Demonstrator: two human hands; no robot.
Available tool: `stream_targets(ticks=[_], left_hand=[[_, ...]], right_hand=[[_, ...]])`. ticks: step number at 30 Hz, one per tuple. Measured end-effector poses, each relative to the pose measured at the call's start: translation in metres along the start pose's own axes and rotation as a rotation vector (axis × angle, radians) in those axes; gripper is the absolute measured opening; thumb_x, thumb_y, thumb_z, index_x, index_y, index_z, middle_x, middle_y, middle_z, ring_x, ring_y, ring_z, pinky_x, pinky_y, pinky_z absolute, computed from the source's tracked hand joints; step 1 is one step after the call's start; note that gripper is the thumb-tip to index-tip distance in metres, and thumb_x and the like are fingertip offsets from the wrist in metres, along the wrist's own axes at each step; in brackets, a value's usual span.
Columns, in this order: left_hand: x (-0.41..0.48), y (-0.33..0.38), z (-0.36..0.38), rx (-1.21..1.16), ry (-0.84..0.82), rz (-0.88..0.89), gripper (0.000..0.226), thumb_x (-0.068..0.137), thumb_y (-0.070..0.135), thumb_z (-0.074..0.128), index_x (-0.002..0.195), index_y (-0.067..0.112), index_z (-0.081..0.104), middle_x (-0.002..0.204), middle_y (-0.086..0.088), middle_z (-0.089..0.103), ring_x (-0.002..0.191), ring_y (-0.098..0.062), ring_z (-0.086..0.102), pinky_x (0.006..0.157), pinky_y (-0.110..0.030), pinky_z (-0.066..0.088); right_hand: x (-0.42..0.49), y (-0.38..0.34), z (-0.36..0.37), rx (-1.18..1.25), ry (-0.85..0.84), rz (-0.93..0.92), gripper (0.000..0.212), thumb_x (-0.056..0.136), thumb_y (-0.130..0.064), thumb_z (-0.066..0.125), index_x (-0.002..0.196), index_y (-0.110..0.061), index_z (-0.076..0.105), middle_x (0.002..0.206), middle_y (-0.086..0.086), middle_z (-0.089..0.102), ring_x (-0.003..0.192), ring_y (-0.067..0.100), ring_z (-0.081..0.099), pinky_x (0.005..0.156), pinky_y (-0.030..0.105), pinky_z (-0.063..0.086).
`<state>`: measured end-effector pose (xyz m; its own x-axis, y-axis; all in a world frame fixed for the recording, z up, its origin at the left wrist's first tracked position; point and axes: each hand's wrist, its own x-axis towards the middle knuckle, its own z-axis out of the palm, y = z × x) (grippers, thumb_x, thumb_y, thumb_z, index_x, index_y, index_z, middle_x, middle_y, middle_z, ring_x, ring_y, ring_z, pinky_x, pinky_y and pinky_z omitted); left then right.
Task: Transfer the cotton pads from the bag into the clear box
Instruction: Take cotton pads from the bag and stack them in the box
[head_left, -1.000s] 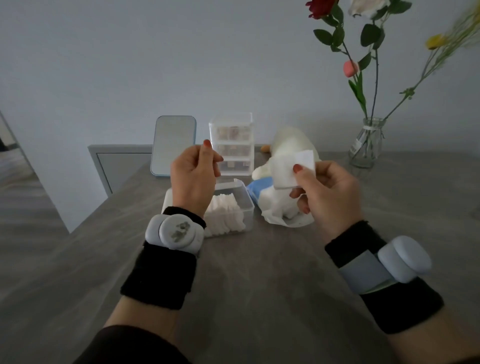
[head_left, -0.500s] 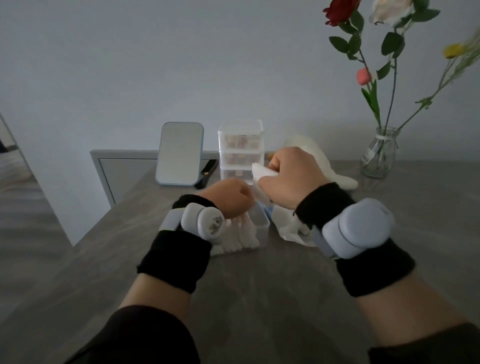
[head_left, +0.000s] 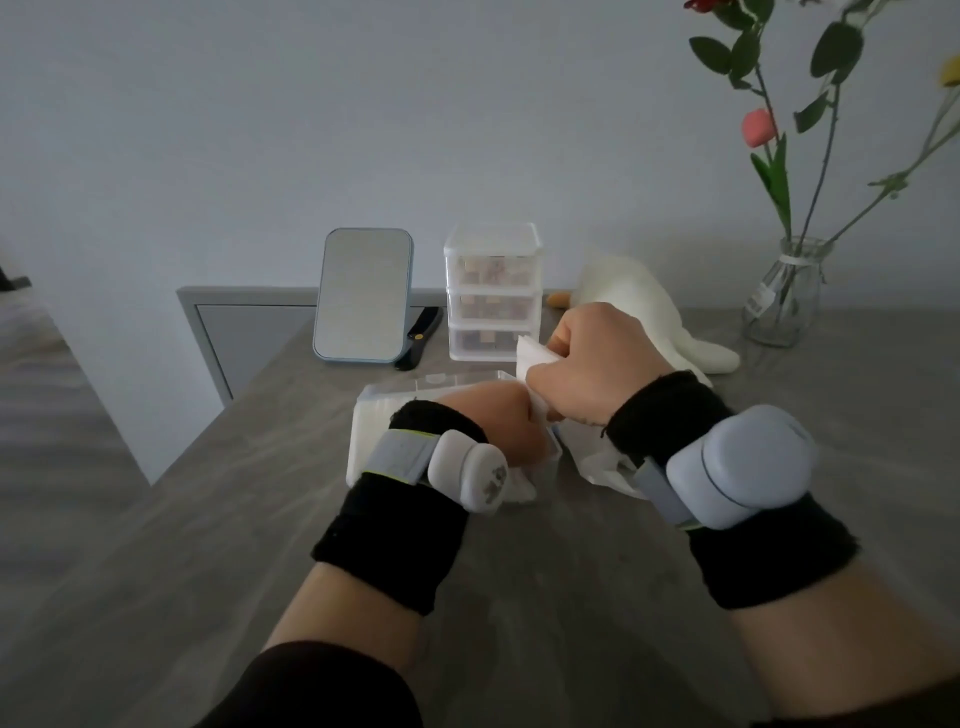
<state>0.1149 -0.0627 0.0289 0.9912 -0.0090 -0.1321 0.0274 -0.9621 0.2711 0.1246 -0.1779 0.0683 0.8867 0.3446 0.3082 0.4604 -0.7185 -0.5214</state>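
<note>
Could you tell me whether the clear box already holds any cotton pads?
Yes: white cotton pads show through the clear box wall beside the left hand.

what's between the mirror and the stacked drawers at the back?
Head view: a slim black object, kind unclear, lies on the table between the mirror and the clear drawer stack, its far end tucked behind the mirror's edge.

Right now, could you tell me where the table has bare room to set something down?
Bare table: the near stretch before the clear box and bag, and rightward between bag and vase. Crowded: left hand and right hand at the box; mirror, drawers, plush toy behind.
</note>
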Motion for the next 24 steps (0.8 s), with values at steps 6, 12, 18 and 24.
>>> stream_targets(ticks=[6, 12, 18, 24], left_hand=[[-0.001, -0.011, -0.001, -0.070, 0.000, -0.018, 0.025, 0.085, 0.040, 0.061, 0.097, 0.018, 0.063, 0.093, -0.003, 0.065, 0.089, -0.022, 0.061, 0.088, -0.037, 0.051], [-0.005, -0.019, -0.008, -0.121, -0.050, 0.023, 0.020, 0.087, 0.028, 0.064, 0.069, 0.024, 0.057, 0.071, 0.005, 0.058, 0.071, -0.012, 0.057, 0.067, -0.024, 0.046], [-0.007, -0.022, -0.015, -0.149, -0.084, 0.056, 0.027, 0.084, 0.019, 0.066, 0.061, 0.031, 0.057, 0.066, 0.013, 0.056, 0.065, -0.003, 0.052, 0.059, -0.019, 0.039], [-0.005, -0.023, -0.015, -0.200, -0.098, 0.052, 0.031, 0.079, 0.015, 0.067, 0.056, 0.033, 0.059, 0.055, 0.020, 0.055, 0.059, 0.001, 0.050, 0.057, -0.019, 0.036]], right_hand=[[0.005, 0.006, 0.010, 0.083, -0.108, 0.099, 0.023, 0.070, -0.014, 0.069, 0.092, -0.008, 0.065, 0.078, 0.008, 0.070, 0.077, 0.026, 0.067, 0.066, 0.031, 0.057], [0.003, 0.010, 0.017, 0.064, -0.117, 0.077, 0.024, 0.086, -0.024, 0.059, 0.070, -0.007, 0.059, 0.060, 0.008, 0.064, 0.055, 0.020, 0.062, 0.052, 0.027, 0.049], [0.000, 0.006, 0.026, -0.063, -0.093, -0.014, 0.035, 0.088, -0.027, 0.060, 0.059, -0.009, 0.052, 0.056, 0.006, 0.056, 0.057, 0.021, 0.058, 0.059, 0.028, 0.046], [-0.001, 0.003, 0.033, -0.246, -0.135, 0.007, 0.018, 0.086, -0.023, 0.064, 0.078, -0.008, 0.055, 0.066, 0.004, 0.049, 0.064, 0.018, 0.050, 0.060, 0.026, 0.038]])
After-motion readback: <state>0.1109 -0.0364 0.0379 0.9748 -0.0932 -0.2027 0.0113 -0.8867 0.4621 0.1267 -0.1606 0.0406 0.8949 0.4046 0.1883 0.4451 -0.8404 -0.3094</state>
